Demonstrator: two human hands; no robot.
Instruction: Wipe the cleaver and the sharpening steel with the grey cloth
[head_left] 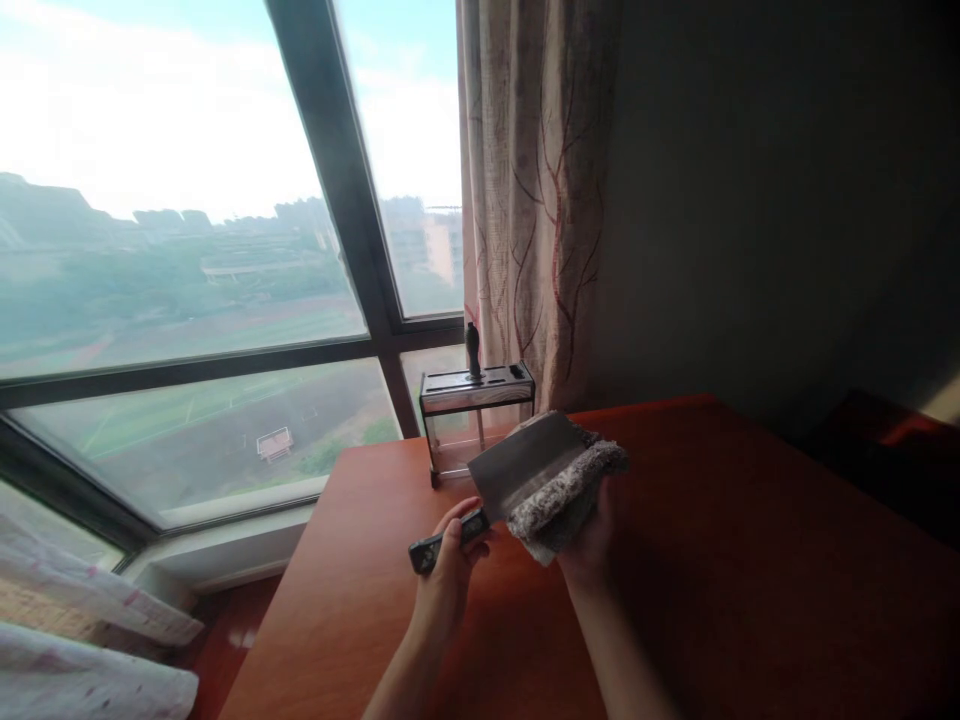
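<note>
Cleaver [523, 458] hangs above the table [337, 600], on the near side of the knife block [442, 387], its long axis slanting from near left to far right. I have the left hand [451, 552] wrapped around the handle [427, 556], which lies straight in front of the block, while the blade reaches out past the block's right side. The right hand [592, 535], in front of the block and to its right, is the one nearer the blade. It grips a shaggy grey cloth [564, 492], though most of its fingers are hidden from me and I cannot tell how tightly they close. What counts, I judge, is cloth to blade: the bunched cloth runs along the blade's lower side, roughly parallel to that slant.
</note>
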